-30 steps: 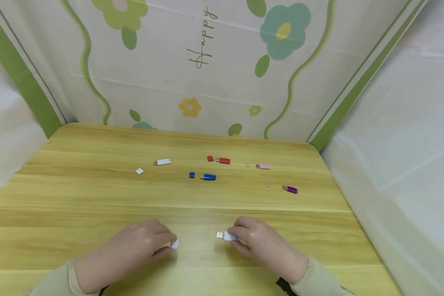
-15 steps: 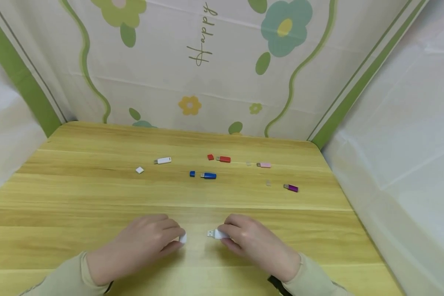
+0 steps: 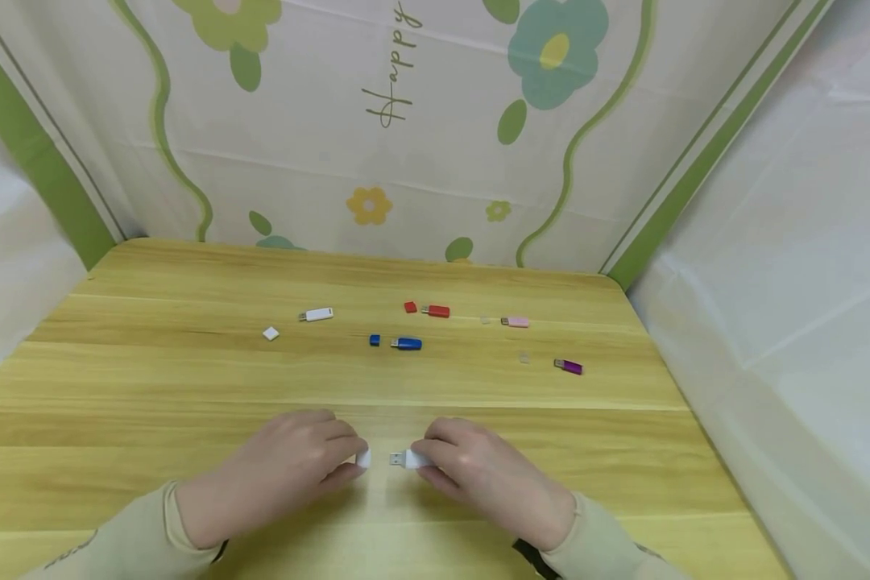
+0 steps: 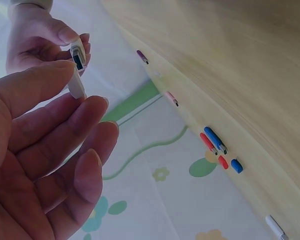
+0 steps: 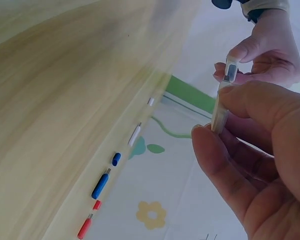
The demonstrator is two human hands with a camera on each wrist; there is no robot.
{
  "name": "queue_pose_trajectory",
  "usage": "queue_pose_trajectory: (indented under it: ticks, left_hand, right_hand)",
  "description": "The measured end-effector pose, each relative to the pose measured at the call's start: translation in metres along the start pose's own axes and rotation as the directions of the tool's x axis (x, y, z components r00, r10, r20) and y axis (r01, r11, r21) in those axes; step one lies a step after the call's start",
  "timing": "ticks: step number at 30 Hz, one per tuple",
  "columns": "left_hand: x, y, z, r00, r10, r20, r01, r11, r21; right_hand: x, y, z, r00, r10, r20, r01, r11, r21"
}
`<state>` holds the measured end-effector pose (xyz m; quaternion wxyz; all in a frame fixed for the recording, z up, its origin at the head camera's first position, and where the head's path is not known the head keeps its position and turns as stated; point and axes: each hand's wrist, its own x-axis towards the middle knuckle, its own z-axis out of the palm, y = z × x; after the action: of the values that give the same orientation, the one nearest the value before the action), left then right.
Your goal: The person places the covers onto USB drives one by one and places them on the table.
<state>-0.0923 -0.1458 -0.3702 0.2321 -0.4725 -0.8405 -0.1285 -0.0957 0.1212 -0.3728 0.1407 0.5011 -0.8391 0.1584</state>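
Note:
My left hand (image 3: pixel 290 467) pinches a small white cap (image 3: pixel 363 458) between thumb and forefinger; in the left wrist view the other fingers curl loosely below it. Facing it, my right hand (image 3: pixel 489 479) pinches a white USB stick (image 3: pixel 415 459) by its body. The stick's metal plug (image 3: pixel 396 459) points left at the cap, with a narrow gap between them in the head view. In the right wrist view the stick's body (image 5: pixel 219 112) lies between thumb and fingers, and the cap's hollow end (image 5: pixel 232 71) shows beyond it.
Farther back on the wooden table (image 3: pixel 152 379) lie a white stick (image 3: pixel 316 315) and its cap (image 3: pixel 271 333), a blue stick (image 3: pixel 408 344) and cap (image 3: pixel 374 341), a red stick (image 3: pixel 437 311) and cap (image 3: pixel 410 307). Pink (image 3: pixel 515 322) and purple (image 3: pixel 569 366) sticks lie right, near clear caps (image 3: pixel 524 358).
My hands have come closer together: the left hand has moved right with the cap, the right hand left with the USB stick. The gap between them has narrowed.

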Motion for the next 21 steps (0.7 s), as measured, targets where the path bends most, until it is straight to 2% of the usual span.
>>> queue_pose_trajectory:
  ticks: [21]
  left_hand:
    - [0.004,0.003,-0.002,1.000,0.016,0.023,-0.016,1.000,0.018]
  right_hand:
    - [0.012,-0.006,0.004,1.000,-0.007,0.027,0.007,1.000,0.006]
